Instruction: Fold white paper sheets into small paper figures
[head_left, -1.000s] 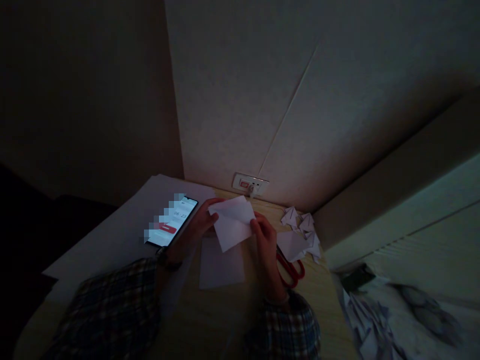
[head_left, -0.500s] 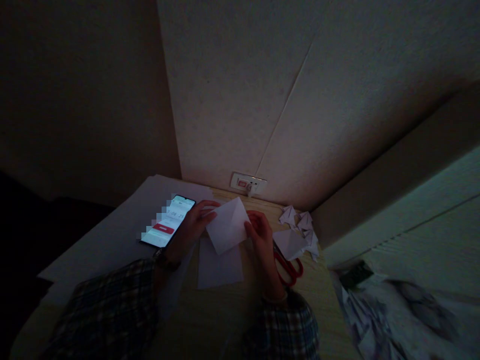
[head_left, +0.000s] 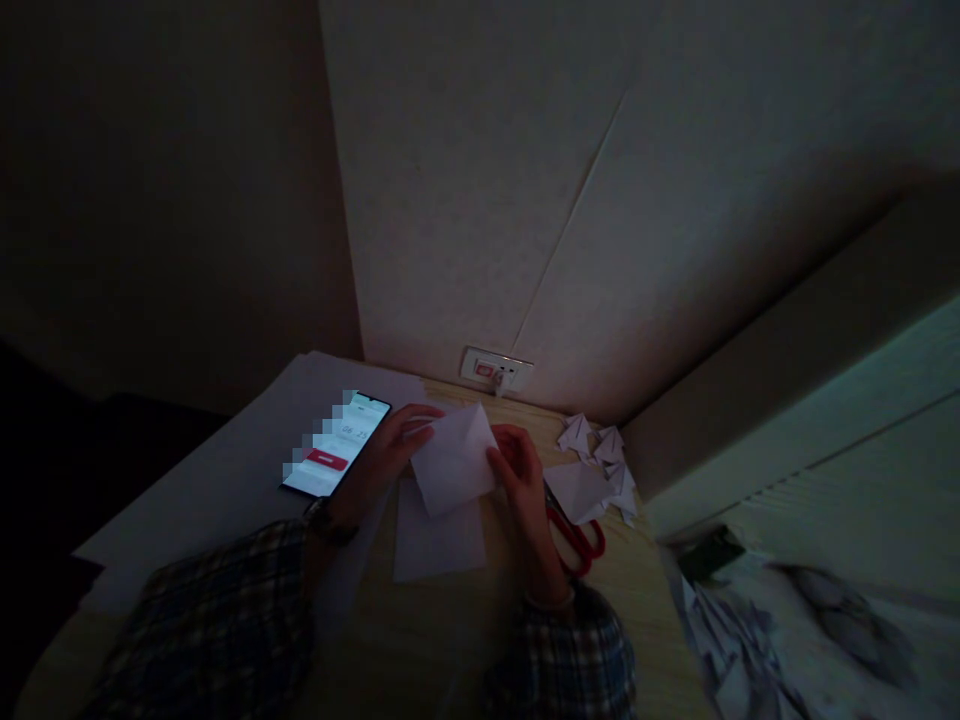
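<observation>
In dim light, a folded white sheet of paper (head_left: 452, 460) is held above a wooden table (head_left: 420, 640). My left hand (head_left: 386, 458) pinches its left edge, fingers closed on it. My right hand (head_left: 517, 470) grips its right edge with thumb and fingers. Both sleeves are plaid. A second flat white sheet (head_left: 439, 540) lies on the table right under the held paper.
A lit phone (head_left: 337, 443) rests on large white sheets (head_left: 225, 480) at the left. Red-handled scissors (head_left: 574, 535) lie right of my right hand, beside several folded paper pieces (head_left: 596, 465). A wall socket (head_left: 495, 370) sits behind. More paper scraps (head_left: 720, 640) lie at the lower right.
The held paper has been lowered slightly and turned, its upper flap folded flatter. Both hands stay on it, the right one shifted a little leftward.
</observation>
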